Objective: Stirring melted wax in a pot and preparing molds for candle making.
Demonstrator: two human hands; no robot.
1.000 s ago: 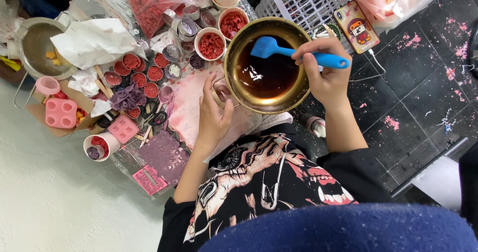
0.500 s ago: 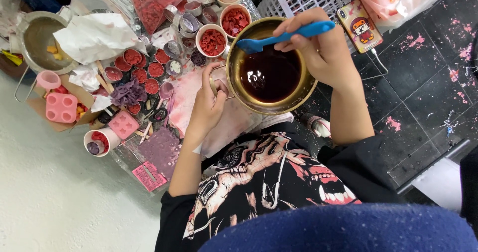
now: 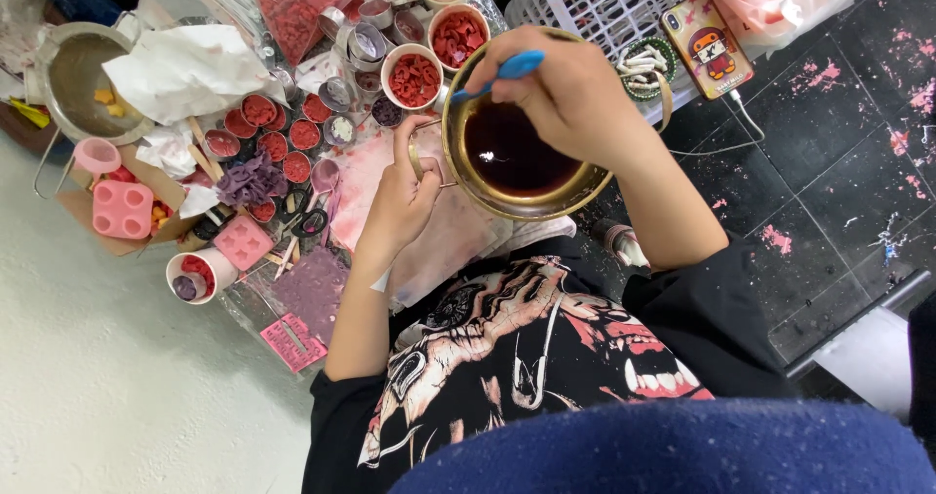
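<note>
1. Because the brass-coloured pot (image 3: 522, 153) is metal and filled with dark red liquid (image 3: 512, 148), we judge it stiff, fairly heavy for one hand and prone to slopping if tilted; the small side handle (image 3: 426, 162) at its left looks like the sound place to take hold.
2. We see the left hand (image 3: 402, 201) closed around that handle, gripping the pot just near of the cluttered work surface and above the person's lap.
3. We see the right hand (image 3: 570, 94) clenched around the blue spatula (image 3: 502, 70), whose handle shows at the pot's far rim; the blade is hidden under the hand, so we cannot tell how deep it sits in the liquid.
4. We judge the spatula light and flexible at the blade, probably slippery once coated.
5. As to appearance, the pot is round, with a polished golden rim and a glossy, nearly black-red surface that carries a small highlight.
6. To the left lie small cups of red pieces (image 3: 414, 75), pink moulds (image 3: 124, 208) and a metal strainer (image 3: 83, 79); to the far right, a white basket (image 3: 604, 1) and a phone (image 3: 707, 45).
</note>
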